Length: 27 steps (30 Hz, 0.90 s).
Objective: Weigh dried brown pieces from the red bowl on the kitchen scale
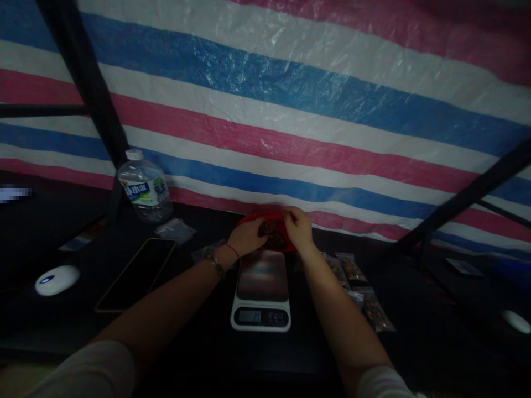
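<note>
A red bowl (293, 246) with dark brown dried pieces (276, 239) in it sits behind a white kitchen scale (261, 319). Over the bowl's left side reaches my left hand (248, 236), thumb and fingers apart by the dried pieces. My right hand (299, 228) is at the right side of the bowl, fingers curled together; what they hold, if anything, is hidden. The scale's metal plate (263, 279) lies bare between my forearms, and its display is lit. Small clear bags (375, 312) filled with brown pieces lie to the right of my right forearm.
Left of the scale are clear plastic bags (176, 229), a dark phone-like slab (136, 275), a white mouse-shaped device (57, 279) and a large clear bottle (145, 188). A striped plastic sheet (290, 132) hangs behind the black table. Dark frame bars (89, 83) slant at both sides.
</note>
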Available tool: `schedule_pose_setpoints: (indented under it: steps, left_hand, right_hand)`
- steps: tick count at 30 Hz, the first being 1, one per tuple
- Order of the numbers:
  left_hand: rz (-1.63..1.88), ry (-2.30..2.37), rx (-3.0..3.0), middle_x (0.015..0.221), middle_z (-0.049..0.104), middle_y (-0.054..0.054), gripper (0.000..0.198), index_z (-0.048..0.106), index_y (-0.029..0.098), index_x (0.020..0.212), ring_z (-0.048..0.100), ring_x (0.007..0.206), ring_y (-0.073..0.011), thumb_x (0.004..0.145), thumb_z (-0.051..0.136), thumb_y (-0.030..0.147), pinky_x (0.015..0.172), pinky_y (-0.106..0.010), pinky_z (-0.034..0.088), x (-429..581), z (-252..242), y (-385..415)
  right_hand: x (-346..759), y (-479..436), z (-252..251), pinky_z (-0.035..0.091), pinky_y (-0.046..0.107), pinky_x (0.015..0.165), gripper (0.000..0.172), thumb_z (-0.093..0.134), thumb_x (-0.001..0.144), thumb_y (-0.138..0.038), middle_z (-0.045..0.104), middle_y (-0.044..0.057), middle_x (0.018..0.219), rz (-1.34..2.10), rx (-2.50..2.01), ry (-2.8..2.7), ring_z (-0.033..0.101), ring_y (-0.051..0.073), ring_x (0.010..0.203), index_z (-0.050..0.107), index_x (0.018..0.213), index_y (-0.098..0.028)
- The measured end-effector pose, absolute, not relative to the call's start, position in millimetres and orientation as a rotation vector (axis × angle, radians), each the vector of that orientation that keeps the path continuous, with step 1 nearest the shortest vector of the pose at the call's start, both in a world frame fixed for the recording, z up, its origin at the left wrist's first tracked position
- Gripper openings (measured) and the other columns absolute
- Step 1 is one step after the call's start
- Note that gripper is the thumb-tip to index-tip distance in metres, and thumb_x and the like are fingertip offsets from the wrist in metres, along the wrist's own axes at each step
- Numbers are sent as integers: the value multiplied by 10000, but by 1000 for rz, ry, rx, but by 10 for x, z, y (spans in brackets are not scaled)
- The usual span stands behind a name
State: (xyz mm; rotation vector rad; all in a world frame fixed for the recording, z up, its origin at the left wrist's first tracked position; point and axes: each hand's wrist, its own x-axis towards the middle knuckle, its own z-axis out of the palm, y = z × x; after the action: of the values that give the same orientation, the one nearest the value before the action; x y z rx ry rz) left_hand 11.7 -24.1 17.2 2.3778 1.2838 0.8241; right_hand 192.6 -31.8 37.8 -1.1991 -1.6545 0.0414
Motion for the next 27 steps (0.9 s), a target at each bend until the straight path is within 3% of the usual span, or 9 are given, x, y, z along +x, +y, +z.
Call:
schedule_pose_setpoints:
  steps: [7, 15, 17, 21, 24, 27]
  left_hand:
    - [691, 1127, 2419, 915, 698, -66, 221, 640, 201, 939, 651, 826, -229, 754, 611, 319, 698, -306, 475, 100, 421, -583]
    - [617, 1022, 2405, 875, 692, -26, 142, 640, 218, 848, 647, 841, -203, 709, 612, 215, 733, -287, 472, 37, 181, -1068]
    - [629, 1016, 2405, 924, 696, -34, 207, 647, 213, 911, 650, 866, -205, 706, 616, 215, 769, -295, 481, 35, 126, -1116]
    - [776, 1081, 2415, 1210, 628, -104, 571, 566, 170, 1221, 605, 1066, -253, 699, 675, 375, 908, -342, 476, -166, 152, -1054]
    - [772, 1224, 2410, 1154, 658, -87, 416, 623, 183, 1154, 612, 1057, -242, 807, 538, 397, 928, -346, 472, -498, 213, -865]
    - [552, 1332, 2481, 1145, 671, -75, 392, 662, 206, 1103, 609, 1072, -252, 736, 571, 308, 970, -351, 441, -829, 193, -663]
  right_hand:
    - [2130, -404, 607, 500, 333, 808, 271, 450, 783, -155, 719, 64, 874, -36, -1191, -1515, 648, 196, 830, 707, 866, -178]
    - [2197, -749, 189, 508, 329, 761, 261, 449, 765, -174, 720, 59, 837, 25, -1254, -1462, 650, 202, 773, 700, 836, -180]
    - [2199, -835, 55, 505, 322, 769, 258, 445, 761, -163, 715, 54, 828, -1, -1256, -1434, 649, 196, 783, 695, 821, -185]
    - [2280, -964, -138, 499, 317, 776, 237, 447, 759, -151, 697, 50, 793, -99, -1268, -1386, 639, 190, 789, 679, 787, -189]
    - [2336, -1005, -214, 500, 316, 777, 235, 444, 763, -152, 695, 53, 804, -120, -1283, -1401, 636, 188, 795, 674, 793, -189]
    - [2332, -1014, -246, 500, 314, 785, 236, 442, 768, -158, 695, 55, 814, -116, -1280, -1433, 637, 186, 806, 674, 801, -187]
